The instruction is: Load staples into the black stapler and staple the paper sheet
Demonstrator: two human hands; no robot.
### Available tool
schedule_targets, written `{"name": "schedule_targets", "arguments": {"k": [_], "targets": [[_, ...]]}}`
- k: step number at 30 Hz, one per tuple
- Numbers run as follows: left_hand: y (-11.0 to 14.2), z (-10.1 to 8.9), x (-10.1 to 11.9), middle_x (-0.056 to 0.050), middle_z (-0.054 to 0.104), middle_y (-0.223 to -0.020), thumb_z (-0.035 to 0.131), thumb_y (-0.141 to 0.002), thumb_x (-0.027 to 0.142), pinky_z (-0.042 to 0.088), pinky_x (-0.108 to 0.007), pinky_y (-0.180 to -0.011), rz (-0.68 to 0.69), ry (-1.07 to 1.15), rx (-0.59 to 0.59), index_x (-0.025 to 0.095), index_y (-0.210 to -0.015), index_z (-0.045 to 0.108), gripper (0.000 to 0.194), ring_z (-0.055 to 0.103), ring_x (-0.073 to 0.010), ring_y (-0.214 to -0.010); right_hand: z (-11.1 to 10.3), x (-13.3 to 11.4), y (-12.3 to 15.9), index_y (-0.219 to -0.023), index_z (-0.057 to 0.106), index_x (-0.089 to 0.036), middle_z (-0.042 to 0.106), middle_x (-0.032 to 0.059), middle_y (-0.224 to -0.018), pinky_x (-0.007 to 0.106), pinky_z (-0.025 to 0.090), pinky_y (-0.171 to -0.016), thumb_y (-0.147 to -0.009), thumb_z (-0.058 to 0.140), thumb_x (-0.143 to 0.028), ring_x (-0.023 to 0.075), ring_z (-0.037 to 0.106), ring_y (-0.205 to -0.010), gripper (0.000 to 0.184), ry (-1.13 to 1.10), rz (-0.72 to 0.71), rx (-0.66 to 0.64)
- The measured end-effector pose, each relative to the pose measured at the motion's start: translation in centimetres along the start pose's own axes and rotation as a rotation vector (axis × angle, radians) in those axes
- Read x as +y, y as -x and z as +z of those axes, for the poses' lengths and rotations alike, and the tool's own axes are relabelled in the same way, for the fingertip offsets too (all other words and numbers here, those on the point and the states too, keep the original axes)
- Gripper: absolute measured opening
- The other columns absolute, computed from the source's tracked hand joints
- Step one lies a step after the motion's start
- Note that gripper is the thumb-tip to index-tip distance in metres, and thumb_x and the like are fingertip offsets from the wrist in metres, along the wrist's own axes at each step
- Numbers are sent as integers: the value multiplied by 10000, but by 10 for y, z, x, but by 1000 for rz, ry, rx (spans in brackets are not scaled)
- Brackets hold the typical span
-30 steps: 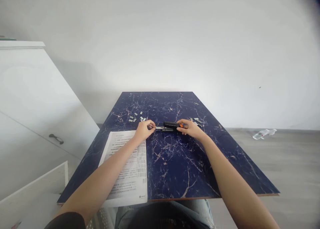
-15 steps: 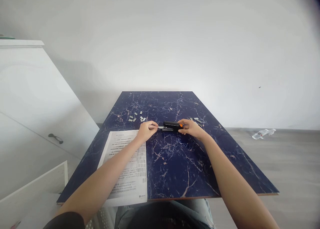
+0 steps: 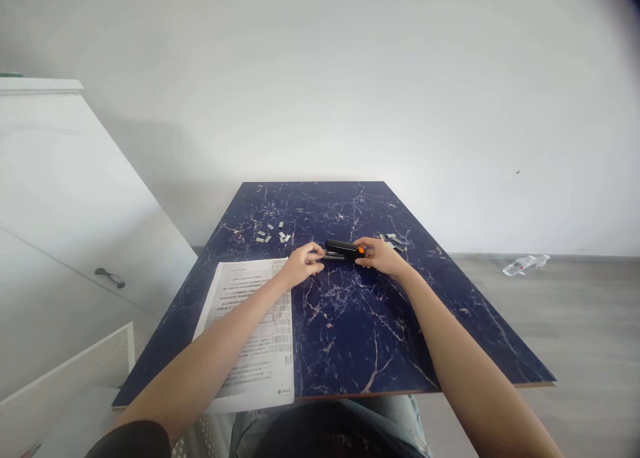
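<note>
A black stapler [image 3: 340, 248] with an orange part lies crosswise over the middle of the table, its top arm raised a little off the base at the left end. My right hand [image 3: 381, 255] grips the rear, orange-marked end between thumb and fingers. At the front end, the thumb and fingers of my left hand [image 3: 304, 263] close around the narrow metal part that sticks out there. Whether a staple strip is also between them is too small to tell. Several short silver staple strips [image 3: 269, 239] are scattered beyond my left hand.
More staple strips [image 3: 393, 237] lie just beyond my right hand. Printed sheets [image 3: 255, 351] rest under my left forearm at the near left of the dark blue marbled table [image 3: 345, 351]. A white cabinet [image 3: 75, 178] stands at left, and clear plastic packaging [image 3: 525, 265] is on the floor at right.
My left hand has moved slightly right, closer to the stapler, and less of the silver piece shows at its front end. My right hand keeps its hold.
</note>
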State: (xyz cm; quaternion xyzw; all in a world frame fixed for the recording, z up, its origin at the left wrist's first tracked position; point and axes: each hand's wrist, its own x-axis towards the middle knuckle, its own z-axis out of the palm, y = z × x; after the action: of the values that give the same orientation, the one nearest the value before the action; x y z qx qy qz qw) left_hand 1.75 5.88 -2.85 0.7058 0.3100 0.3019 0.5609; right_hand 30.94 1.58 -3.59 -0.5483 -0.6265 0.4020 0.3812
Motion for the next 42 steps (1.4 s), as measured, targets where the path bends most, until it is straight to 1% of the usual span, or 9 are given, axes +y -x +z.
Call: {"name": "schedule_targets", "arguments": {"k": [7,13,17,21,24,27,30,39,42], "targets": [[0,-1,1,-129,735,-1130,699,-801,217,556,-261,-636,-3,-8,-30,198,-1021,550,267,731,-199,-825,1,3,-1,-1145,623,-196,689,-2,-808,267,521,-585,-671,824,-292,136,626,-626,523,-46,11,-2],[0,3,0,-112,757,-996,636,-837,208,550,-233,-529,11,-24,83,182,-953,547,149,736,-184,-711,-1,-11,4,-1173,626,-199,710,53,-1050,278,542,-626,-667,857,-317,120,619,-672,568,-128,30,-43],[2,1,-1,-106,751,-1066,578,-861,196,554,-235,-512,43,-58,154,183,-920,535,74,724,-158,-666,-6,-23,9,-1202,653,-211,659,94,-1246,277,539,-630,-727,828,-347,121,613,-713,524,-174,36,-22],[3,-2,1,-82,756,-1044,551,-862,167,555,-236,-541,56,-87,181,185,-888,533,36,682,-119,-614,-7,-26,9,-1072,708,-174,700,76,-979,241,482,-543,-778,773,-323,120,584,-658,336,-335,129,123],[3,0,2,-69,759,-977,554,-860,154,546,-234,-565,61,-117,171,182,-880,548,35,669,-114,-609,-3,-23,7,-1026,717,-160,681,60,-814,256,511,-554,-771,753,-244,136,606,-622,271,-460,243,107],[2,1,2,-62,759,-948,555,-851,131,542,-236,-584,65,-132,171,179,-876,558,53,664,-111,-605,2,-22,5,-1031,707,-157,687,68,-803,283,547,-563,-773,740,-219,166,653,-618,268,-541,304,78],[2,1,0,-58,759,-963,550,-848,118,543,-239,-599,63,-135,162,179,-882,565,71,667,-110,-614,5,-22,4,-1028,701,-160,693,72,-824,290,563,-554,-779,739,-241,170,664,-604,265,-568,306,93],[2,0,-2,-52,741,-1039,552,-836,131,543,-255,-631,62,-195,188,186,-940,613,132,685,-121,-647,4,-13,2,-1041,692,-199,685,89,-855,348,582,-586,-769,755,-390,194,652,-633,338,-456,243,64],[1,-1,-4,-35,737,-883,571,-837,160,530,-262,-623,34,-253,199,192,-991,648,175,701,-155,-659,4,-13,2,-1056,679,-207,691,101,-904,371,585,-610,-770,737,-448,204,657,-648,378,-393,220,62]]}}
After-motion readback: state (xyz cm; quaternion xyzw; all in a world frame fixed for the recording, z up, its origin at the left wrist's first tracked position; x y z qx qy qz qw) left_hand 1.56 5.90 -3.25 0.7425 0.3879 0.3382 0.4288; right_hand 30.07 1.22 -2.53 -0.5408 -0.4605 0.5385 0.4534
